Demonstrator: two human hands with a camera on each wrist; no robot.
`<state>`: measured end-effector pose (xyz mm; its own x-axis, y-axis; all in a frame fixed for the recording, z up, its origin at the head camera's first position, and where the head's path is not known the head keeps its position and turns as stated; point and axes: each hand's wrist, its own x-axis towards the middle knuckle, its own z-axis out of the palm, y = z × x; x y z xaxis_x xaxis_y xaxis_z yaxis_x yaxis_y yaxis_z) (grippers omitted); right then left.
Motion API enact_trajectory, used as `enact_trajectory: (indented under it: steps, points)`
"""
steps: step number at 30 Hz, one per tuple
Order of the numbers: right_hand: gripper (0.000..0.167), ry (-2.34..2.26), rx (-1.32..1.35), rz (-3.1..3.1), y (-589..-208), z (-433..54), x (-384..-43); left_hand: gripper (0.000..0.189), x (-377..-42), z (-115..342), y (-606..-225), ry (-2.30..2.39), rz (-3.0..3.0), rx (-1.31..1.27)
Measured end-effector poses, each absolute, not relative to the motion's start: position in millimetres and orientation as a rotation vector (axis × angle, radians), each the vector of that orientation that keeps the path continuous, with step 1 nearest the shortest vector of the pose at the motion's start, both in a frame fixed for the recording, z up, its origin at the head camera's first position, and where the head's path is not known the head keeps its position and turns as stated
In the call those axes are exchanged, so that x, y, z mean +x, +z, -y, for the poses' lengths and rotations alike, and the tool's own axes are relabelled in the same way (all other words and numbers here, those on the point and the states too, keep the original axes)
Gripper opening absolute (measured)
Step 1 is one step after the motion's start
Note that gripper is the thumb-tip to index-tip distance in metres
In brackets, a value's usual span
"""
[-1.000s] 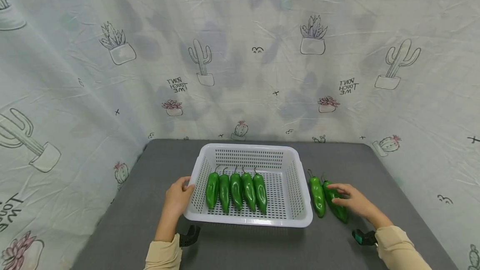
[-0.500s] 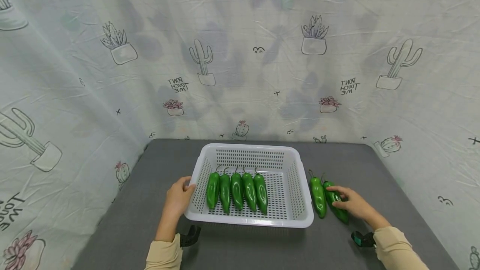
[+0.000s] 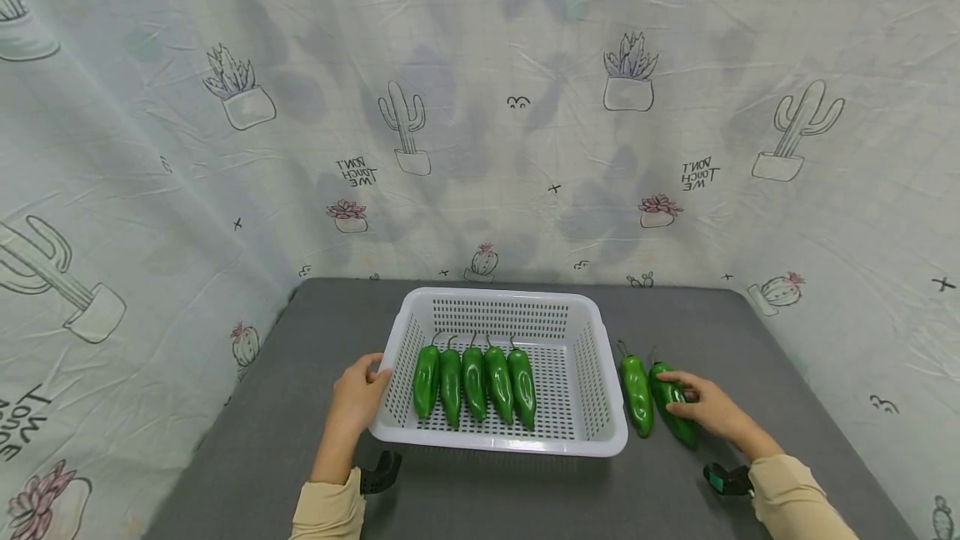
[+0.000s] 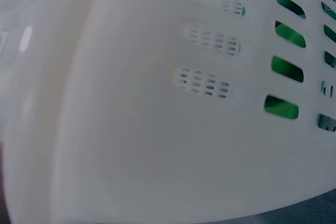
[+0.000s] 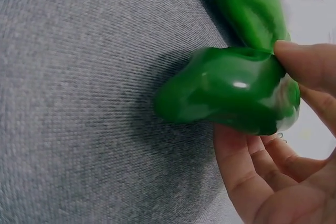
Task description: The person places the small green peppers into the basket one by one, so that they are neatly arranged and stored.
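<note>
Two peppers lying on counter [image 3: 525, 490] right of basket [image 3: 558, 443]. Right hand [image 3: 712, 408] pinching outer pepper [image 3: 670, 407], long axis running away from grip toward wall. Inner pepper [image 3: 636, 391] lying just left of grip. Left hand [image 3: 358, 396] gripping basket's left rim.

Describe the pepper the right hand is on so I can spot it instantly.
Find the white perforated plastic basket on the grey table. Two glossy green peppers lie on the table to its right. It is the outer pepper, farther from the basket, the only one gripped by the right hand.
</note>
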<state>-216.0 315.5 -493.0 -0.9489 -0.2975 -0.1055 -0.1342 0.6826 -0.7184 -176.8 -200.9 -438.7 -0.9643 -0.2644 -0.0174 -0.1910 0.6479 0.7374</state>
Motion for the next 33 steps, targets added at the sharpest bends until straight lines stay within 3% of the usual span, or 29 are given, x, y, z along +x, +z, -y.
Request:
enact_trajectory:
  steps: [18,33]
  points:
    - [0.056,-1.223,-0.249,-2.691,-478.2,-310.8,-220.2,0.042,-176.4,201.5,-437.4,-1.222,2.786,0.385]
    - [0.058,-1.344,-0.329,-2.667,-445.4,-292.5,-229.3,0.041,-175.5,201.1,-436.5,-1.203,2.769,0.366]
